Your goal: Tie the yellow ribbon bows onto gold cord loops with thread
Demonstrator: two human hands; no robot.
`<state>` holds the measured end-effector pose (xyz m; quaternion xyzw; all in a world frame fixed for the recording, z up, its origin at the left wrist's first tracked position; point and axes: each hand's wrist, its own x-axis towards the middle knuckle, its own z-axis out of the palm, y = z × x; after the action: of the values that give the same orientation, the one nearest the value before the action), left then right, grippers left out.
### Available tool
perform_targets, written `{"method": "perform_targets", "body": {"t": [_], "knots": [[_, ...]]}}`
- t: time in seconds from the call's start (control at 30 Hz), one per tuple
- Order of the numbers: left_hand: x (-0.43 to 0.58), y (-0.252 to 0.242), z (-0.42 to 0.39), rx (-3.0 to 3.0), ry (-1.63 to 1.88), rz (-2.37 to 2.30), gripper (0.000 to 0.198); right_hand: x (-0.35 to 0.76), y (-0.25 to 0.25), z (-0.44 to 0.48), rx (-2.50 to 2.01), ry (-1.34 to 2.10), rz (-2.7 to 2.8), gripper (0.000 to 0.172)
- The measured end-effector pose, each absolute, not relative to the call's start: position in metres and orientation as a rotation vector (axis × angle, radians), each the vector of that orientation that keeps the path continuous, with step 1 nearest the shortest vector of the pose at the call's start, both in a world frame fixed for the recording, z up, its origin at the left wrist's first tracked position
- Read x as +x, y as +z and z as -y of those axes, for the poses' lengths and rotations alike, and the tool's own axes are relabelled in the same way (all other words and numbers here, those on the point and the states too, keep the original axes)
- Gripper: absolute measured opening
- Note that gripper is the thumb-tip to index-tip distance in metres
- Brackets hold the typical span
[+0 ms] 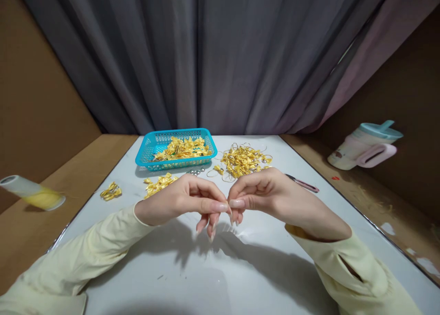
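Above the middle of the white table (pixel 192 283), my left hand (pixel 187 198) and my right hand (pixel 271 196) meet fingertip to fingertip. Thumb and forefinger are pinched on each hand; whatever lies between them is too small to make out. Just behind my left hand sits a small pile of yellow ribbon bows (pixel 160 184). Beyond my right hand lies a heap of yellow bows with thin cord loops (pixel 242 160). A few silvery beads (pixel 195 172) lie between the two piles, partly hidden by my left hand.
A blue plastic basket (pixel 141 152) with yellow bows stands at the back left. One bundle of yellow loops (pixel 111 192) lies at the left. Pink-handled snips (pixel 305 184) rest behind my right wrist. Off the table are a yellow-white cone (pixel 37 196) and a lidded cup (pixel 354 148).
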<state>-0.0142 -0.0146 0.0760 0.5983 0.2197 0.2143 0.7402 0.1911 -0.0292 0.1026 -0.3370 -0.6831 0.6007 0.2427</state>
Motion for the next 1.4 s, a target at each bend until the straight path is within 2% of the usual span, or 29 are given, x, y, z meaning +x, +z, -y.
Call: {"method": "perform_targets", "body": {"t": [0.27, 0.9, 1.4], "knots": [[-0.0139, 0.0748, 0.0136, 1.248, 0.51, -0.476, 0.009, 0.1872, 0.1019, 0.029, -0.916, 1.79, 1.708, 0.031], [-0.0145, 0.0776, 0.013, 1.131, 0.522, -0.492, 0.009, 0.1884, 0.0939, 0.0265, -0.798, 1.79, 1.7, 0.022], [-0.0148, 0.0745, 0.0117, 1.12, 0.52, -0.458, 0.009, 0.1863, 0.095, 0.0281, -0.799, 1.744, 1.731, 0.022]]}}
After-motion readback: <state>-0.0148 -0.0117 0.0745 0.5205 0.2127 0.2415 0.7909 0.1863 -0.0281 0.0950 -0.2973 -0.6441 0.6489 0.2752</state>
